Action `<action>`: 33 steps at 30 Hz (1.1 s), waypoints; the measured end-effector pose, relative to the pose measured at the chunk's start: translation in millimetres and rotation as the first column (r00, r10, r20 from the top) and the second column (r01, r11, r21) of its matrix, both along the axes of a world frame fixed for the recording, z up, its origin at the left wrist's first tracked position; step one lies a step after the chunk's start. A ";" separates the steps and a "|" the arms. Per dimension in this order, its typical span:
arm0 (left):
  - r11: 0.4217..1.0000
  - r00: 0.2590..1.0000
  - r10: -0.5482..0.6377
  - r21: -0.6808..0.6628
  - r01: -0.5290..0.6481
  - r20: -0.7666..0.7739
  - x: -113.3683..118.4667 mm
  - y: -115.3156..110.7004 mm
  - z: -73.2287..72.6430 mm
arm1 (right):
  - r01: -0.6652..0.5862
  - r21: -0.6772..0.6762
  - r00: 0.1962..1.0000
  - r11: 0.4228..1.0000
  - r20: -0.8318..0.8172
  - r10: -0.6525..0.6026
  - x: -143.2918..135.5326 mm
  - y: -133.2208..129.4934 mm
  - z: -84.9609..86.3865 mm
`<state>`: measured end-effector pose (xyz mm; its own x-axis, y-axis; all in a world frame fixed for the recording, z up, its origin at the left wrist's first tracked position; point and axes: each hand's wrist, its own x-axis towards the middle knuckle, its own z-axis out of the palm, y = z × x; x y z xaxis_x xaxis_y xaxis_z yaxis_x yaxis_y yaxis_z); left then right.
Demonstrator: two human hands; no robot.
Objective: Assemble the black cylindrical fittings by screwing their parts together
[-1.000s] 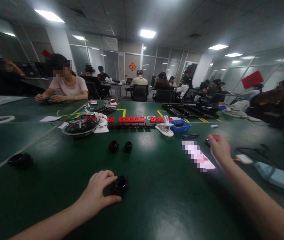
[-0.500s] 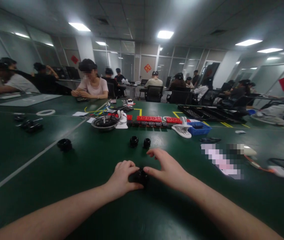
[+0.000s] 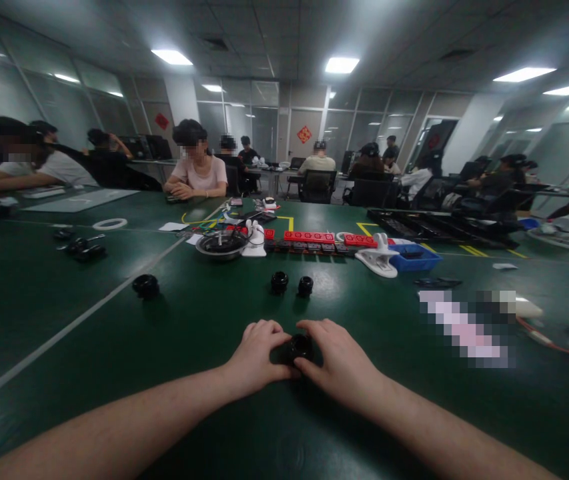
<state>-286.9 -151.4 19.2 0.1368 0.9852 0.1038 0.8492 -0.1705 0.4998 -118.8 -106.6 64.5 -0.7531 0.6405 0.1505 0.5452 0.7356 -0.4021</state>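
Between my hands a glossy black round fitting with a hollow centre (image 3: 301, 347) rests at the table top. My left hand (image 3: 263, 350) grips its left side, thumb near and fingers behind. From the other side my right hand (image 3: 338, 350) closes on it with thumb and fingers. Its exact kind I cannot make out. Two similar black fittings, a larger one (image 3: 279, 283) and a smaller one (image 3: 305, 287), stand just beyond my hands. Another black fitting (image 3: 146, 286) sits farther left.
Across the green table (image 3: 204, 313) lie a metal bowl of black parts (image 3: 221, 245), a row of red blocks (image 3: 309, 237), a white clamp (image 3: 377, 257) and a blue bin (image 3: 417, 259). A person in a pink top (image 3: 197, 173) sits opposite.
My right hand has closed in, from reaching with fingers apart to gripping the black fitting's right side. My left hand keeps its hold. The whole view has shifted slightly.
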 end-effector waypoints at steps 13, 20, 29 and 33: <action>1.000 0.999 -0.012 0.011 0.012 -0.032 -2.8 1.2 -7.8 | -0.035 0.022 0.995 0.999 -0.092 0.037 -8.2 -8.3 -2.5; 1.000 0.998 -0.021 0.006 0.022 -0.061 -2.8 1.7 -5.8 | -0.146 0.111 0.983 0.983 -0.099 0.157 -12.3 -12.0 -3.2; 0.999 0.999 0.041 0.035 -0.040 -0.011 -0.1 2.3 -7.5 | -0.284 0.125 0.952 0.951 -0.077 0.295 -7.2 -14.4 -8.9; 0.999 1.000 0.006 0.054 -0.005 -0.014 -1.3 2.8 -10.3 | -0.312 0.137 0.938 0.940 -0.110 0.328 -1.4 -16.0 -10.3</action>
